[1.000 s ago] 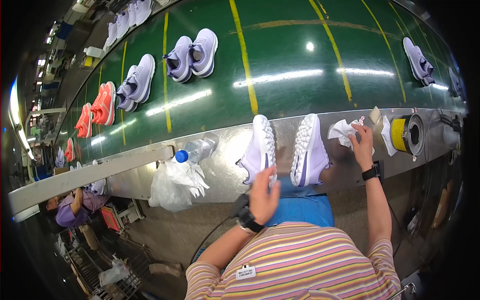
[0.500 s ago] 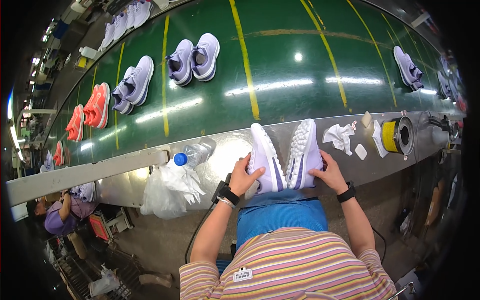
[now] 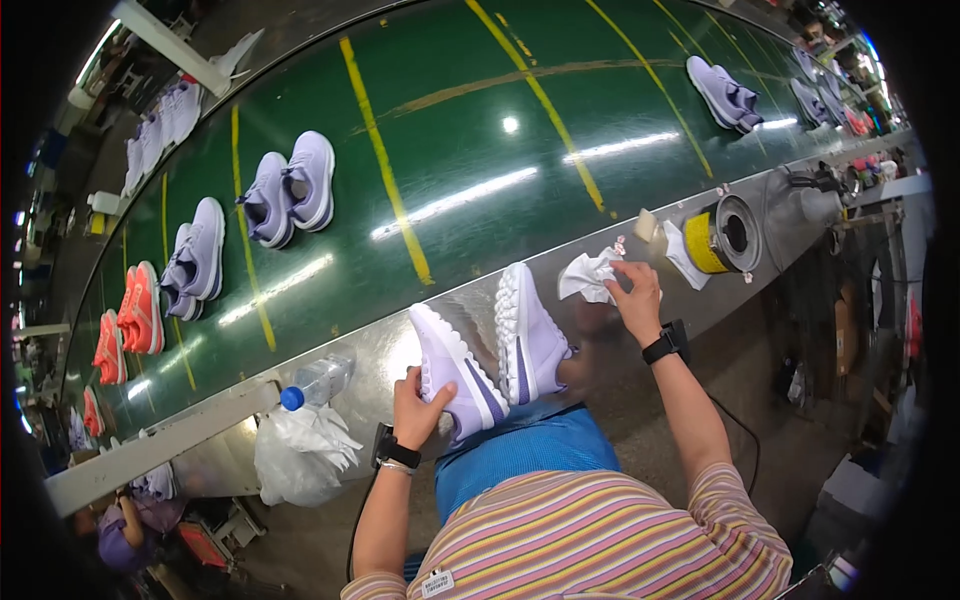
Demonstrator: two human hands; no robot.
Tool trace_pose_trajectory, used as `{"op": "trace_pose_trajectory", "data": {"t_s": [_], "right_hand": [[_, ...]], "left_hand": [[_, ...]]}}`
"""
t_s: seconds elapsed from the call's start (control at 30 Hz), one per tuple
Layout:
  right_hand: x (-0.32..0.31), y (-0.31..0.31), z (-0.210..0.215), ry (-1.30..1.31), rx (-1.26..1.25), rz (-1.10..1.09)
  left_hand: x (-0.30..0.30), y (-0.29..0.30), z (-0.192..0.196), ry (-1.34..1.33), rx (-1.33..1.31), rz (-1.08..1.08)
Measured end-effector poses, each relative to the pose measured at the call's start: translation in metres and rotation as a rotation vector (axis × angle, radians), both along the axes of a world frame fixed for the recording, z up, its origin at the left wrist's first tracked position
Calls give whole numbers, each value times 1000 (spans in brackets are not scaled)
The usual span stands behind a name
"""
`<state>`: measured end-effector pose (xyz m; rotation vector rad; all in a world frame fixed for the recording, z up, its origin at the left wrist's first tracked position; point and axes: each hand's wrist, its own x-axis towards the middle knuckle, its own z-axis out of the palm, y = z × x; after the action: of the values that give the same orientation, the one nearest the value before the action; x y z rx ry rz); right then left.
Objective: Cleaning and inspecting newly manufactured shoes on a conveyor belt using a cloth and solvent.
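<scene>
Two lavender running shoes stand on edge on the metal ledge before me, their thick white soles facing each other. My left hand (image 3: 420,408) grips the left shoe (image 3: 458,375), thumb on its side and fingers partly hidden behind it. The right shoe (image 3: 530,340) leans beside it with no hand on it. My right hand (image 3: 637,300) is at a crumpled white cloth (image 3: 587,277), thumb and forefinger closing on its right edge.
A green conveyor belt (image 3: 460,130) with yellow lines carries lavender and coral shoe pairs. Along the ledge are a yellow-labelled tin (image 3: 706,243), a beige block (image 3: 647,224), a plastic bottle (image 3: 325,379) and a plastic bag (image 3: 300,460). A white rail (image 3: 170,445) juts across the left.
My right hand has let go of the right shoe and moved right to the white cloth. My left hand stays on the left shoe. The view has turned, and belt shoes have shifted in it.
</scene>
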<state>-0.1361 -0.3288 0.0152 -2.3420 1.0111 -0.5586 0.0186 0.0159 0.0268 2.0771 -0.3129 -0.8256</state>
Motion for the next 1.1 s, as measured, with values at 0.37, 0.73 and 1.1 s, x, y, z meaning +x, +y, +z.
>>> {"op": "trace_pose_trajectory", "data": {"t_s": [0.37, 0.73, 1.1], "right_hand": [[0, -21, -14, -121, 2, 9], [52, 101, 96, -255, 603, 336], [96, 171, 47, -205, 1177, 290]], "left_hand": [[-11, 0, 30, 244, -24, 48], [-15, 27, 6, 285, -20, 25], [-6, 43, 19, 257, 27, -38]]}}
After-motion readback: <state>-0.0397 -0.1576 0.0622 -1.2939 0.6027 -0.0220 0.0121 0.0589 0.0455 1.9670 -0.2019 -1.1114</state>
